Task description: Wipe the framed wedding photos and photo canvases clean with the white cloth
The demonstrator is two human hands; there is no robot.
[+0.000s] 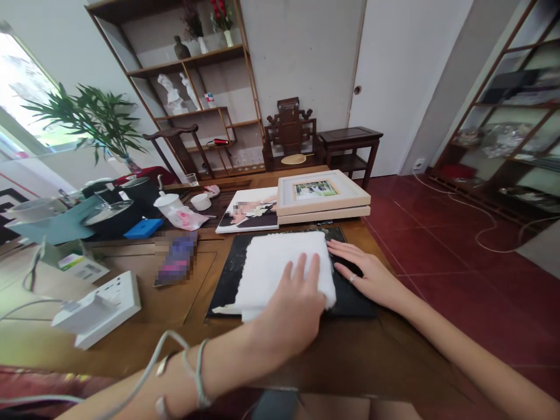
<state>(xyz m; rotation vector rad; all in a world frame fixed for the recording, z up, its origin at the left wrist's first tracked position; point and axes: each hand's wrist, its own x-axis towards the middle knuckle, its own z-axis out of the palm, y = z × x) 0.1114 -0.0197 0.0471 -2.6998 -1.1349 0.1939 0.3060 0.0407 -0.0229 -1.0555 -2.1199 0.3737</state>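
Observation:
A white folded cloth [275, 262] lies on a flat black panel [227, 280] on the wooden table [175, 303]. My left hand [293, 309] rests flat on the cloth's near right part, fingers stretched out. My right hand [367, 274] lies flat on the black panel just right of the cloth, fingers spread, a ring on one finger. Neither hand grips anything.
Behind the panel sit two stacked cream picture frames [321, 195] and a photo print [249, 213]. To the left are a white power strip [98, 309], a blue box [143, 228], white cups [200, 201] and tea ware. Red tiled floor [437, 233] lies right of the table.

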